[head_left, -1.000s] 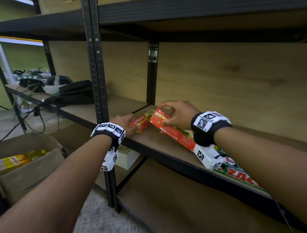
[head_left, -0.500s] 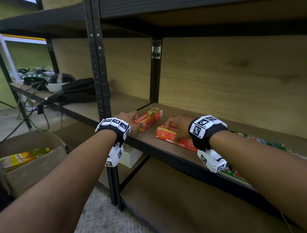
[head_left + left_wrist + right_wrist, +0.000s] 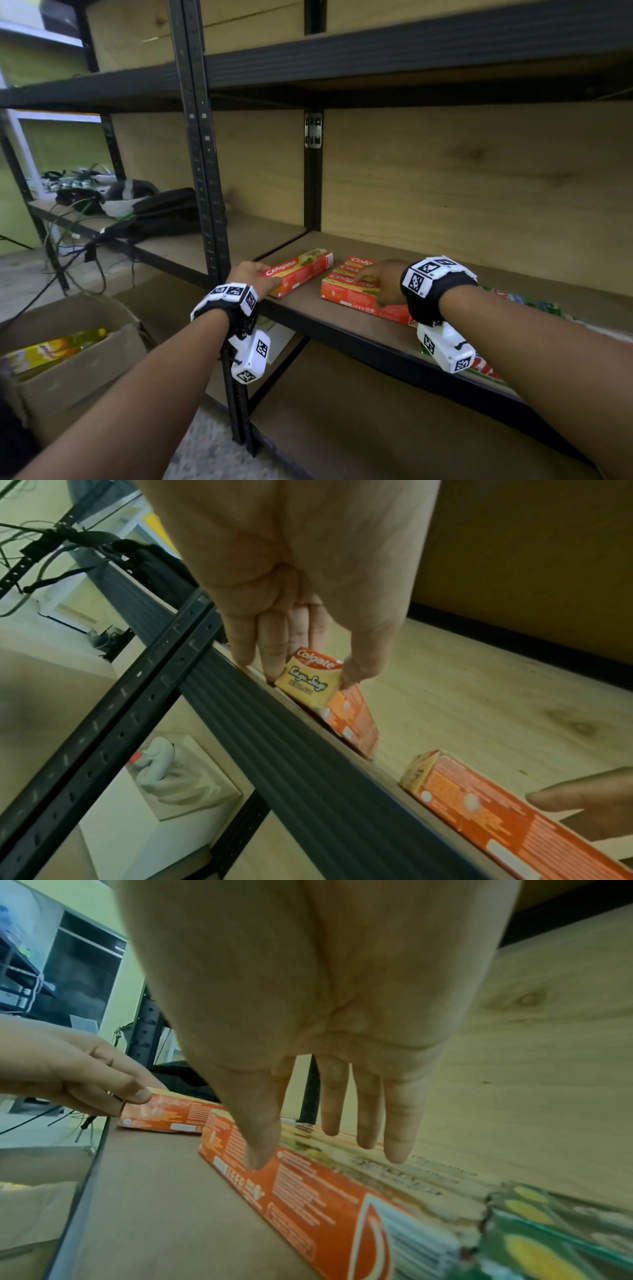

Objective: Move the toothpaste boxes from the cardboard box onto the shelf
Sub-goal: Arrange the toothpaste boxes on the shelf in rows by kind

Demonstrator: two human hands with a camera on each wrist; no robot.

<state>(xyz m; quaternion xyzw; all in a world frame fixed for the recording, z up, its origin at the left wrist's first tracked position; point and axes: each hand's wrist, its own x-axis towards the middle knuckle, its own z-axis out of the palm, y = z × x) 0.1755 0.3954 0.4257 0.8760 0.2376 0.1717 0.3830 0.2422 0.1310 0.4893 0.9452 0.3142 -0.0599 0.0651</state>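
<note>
A red and yellow Colgate toothpaste box (image 3: 298, 270) lies at the left end of the wooden shelf (image 3: 342, 329). My left hand (image 3: 253, 274) pinches its near end (image 3: 311, 680) between thumb and fingers. To its right, a row of Colgate boxes (image 3: 349, 291) lies flat side by side. My right hand (image 3: 376, 284) rests on them with straight fingers (image 3: 366, 1134), the thumb against the orange side (image 3: 301, 1185). The cardboard box (image 3: 78, 346) stands on the floor at lower left and holds yellow cartons (image 3: 51, 349).
Green cartons (image 3: 524, 301) lie on the shelf right of the Colgate row. A black upright post (image 3: 205, 192) stands just left of my left hand. A black bag (image 3: 164, 212) and cables sit on the neighbouring shelf. A white box (image 3: 171, 777) sits below the shelf.
My right hand has laid its tilted box down flat against the row and flattened on top. The left hand has pushed its box further onto the shelf.
</note>
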